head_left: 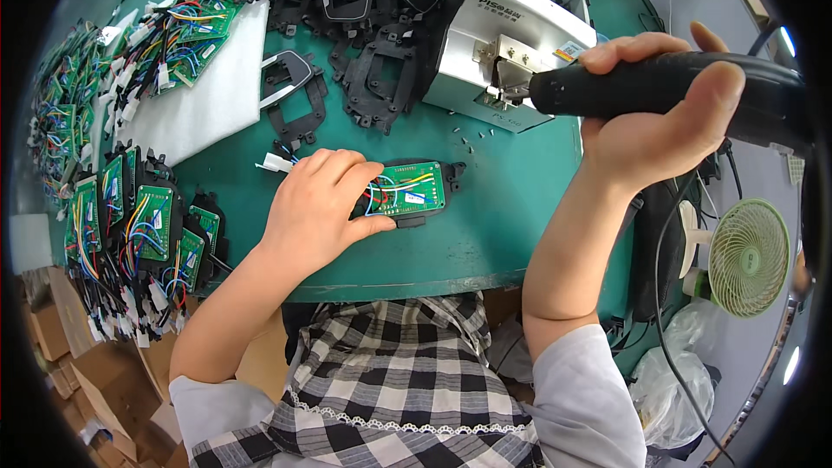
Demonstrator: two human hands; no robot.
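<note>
My right hand point(646, 143) is wrapped round a black electric screwdriver point(624, 85), held nearly level with its tip at the metal outlet of a white screw feeder point(472, 35). Whether the bit touches a screw there is too small to tell. On the green table, my left hand point(316, 204) grips the left part of a green circuit board point(420, 195) seated in a black plastic frame. Its fingers lie over the top edge and its thumb along the lower edge, partly hiding the coloured wires. A white connector point(276, 162) sticks out beyond the fingers.
Loose screws point(472, 134) lie before the feeder. Black plastic frames point(377, 78) are piled at the back. Wired boards point(186, 43) rest on white foam point(204, 121), and assembled units point(152, 221) crowd the left edge. A green fan point(750, 256) and a hanging cable point(663, 312) are at right.
</note>
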